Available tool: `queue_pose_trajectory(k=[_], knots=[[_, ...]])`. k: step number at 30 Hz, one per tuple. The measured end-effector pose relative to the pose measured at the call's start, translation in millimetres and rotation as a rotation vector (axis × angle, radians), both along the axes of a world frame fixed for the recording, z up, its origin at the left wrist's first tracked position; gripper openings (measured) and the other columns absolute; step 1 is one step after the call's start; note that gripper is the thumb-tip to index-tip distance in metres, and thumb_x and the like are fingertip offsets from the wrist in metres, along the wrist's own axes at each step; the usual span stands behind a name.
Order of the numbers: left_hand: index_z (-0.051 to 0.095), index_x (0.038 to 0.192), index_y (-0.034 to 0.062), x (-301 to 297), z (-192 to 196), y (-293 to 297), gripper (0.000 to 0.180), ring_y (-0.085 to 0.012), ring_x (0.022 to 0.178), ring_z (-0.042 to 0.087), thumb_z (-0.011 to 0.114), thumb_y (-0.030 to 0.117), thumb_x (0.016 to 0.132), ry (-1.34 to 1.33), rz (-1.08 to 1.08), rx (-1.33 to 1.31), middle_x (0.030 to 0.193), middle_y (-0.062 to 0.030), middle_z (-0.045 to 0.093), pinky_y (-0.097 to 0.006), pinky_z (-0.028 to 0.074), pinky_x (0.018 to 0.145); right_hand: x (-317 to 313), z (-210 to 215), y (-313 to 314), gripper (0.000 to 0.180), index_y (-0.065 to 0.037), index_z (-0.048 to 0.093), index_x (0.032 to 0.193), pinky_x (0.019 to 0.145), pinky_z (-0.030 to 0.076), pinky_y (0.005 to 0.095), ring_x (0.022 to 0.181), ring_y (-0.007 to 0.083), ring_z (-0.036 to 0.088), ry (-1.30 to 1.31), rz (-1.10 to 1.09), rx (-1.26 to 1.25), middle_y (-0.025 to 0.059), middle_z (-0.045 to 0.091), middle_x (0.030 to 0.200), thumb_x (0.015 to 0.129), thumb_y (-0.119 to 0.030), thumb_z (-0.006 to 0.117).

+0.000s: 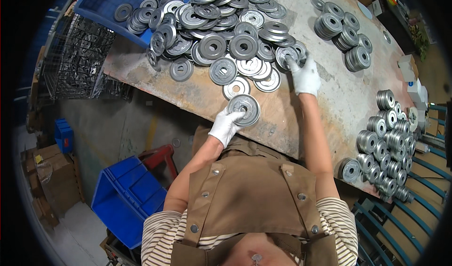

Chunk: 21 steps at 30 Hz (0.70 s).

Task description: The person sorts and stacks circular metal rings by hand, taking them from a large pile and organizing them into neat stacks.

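My left hand [225, 126], in a white glove, grips a round grey metal disc [248, 109] with a centre hole, held near the table's front edge. Its thumb lies over the disc's face by the hole. Further right and farther away, my gloved right hand [305, 75] closes on another metal disc [286, 57] at the right side of a loose heap. That heap of metal discs [213, 46] spreads across the table, several lying tilted over one another. A bright disc [236, 88] lies flat just beyond my left hand.
Stacked discs [329, 24] stand at the back right, and many more stacks [387, 143] crowd the table's right end. A blue bin [106, 7] with discs spilling from it is at the far left. Below the table edge sits another blue bin [123, 195] beside a red frame [162, 157].
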<state>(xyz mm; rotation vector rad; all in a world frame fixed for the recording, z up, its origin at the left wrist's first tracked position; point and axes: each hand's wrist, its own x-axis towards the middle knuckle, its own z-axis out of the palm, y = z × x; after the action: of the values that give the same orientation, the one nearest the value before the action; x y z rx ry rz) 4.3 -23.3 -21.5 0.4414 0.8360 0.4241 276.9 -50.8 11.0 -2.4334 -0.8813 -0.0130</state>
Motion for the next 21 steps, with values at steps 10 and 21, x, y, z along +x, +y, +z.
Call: queue_pose_trajectory(k=[10, 21], knots=[[0.049, 0.129, -0.0032, 5.9, 7.5, 5.9, 0.038, -0.0240, 0.106, 0.063, 0.053, -0.005, 0.091, -0.030, 0.069, -0.035, 0.118, -0.0131, 0.061, -0.039, 0.054, 0.093, -17.9, -4.8, -31.8, 0.030, 0.002, 0.064, 0.104, 0.059, 0.048, 0.0209, 0.067, 0.0091, 0.061, 1.048, -0.028, 0.547, 0.0051, 0.069, 0.085, 0.078, -0.004, 0.077], [0.049, 0.132, -0.0040, 6.5, 26.6, 1.3, 0.041, -0.0203, 0.105, 0.064, 0.059, 0.001, 0.093, 0.063, 0.012, 0.059, 0.121, -0.0112, 0.061, -0.036, 0.055, 0.090, -81.2, 10.5, -75.4, 0.029, 0.006, 0.065, 0.110, 0.059, 0.049, 0.0231, 0.070, 0.0109, 0.062, 1.333, 0.042, 0.470, 0.0094, 0.070, 0.090, 0.084, -0.005, 0.072]])
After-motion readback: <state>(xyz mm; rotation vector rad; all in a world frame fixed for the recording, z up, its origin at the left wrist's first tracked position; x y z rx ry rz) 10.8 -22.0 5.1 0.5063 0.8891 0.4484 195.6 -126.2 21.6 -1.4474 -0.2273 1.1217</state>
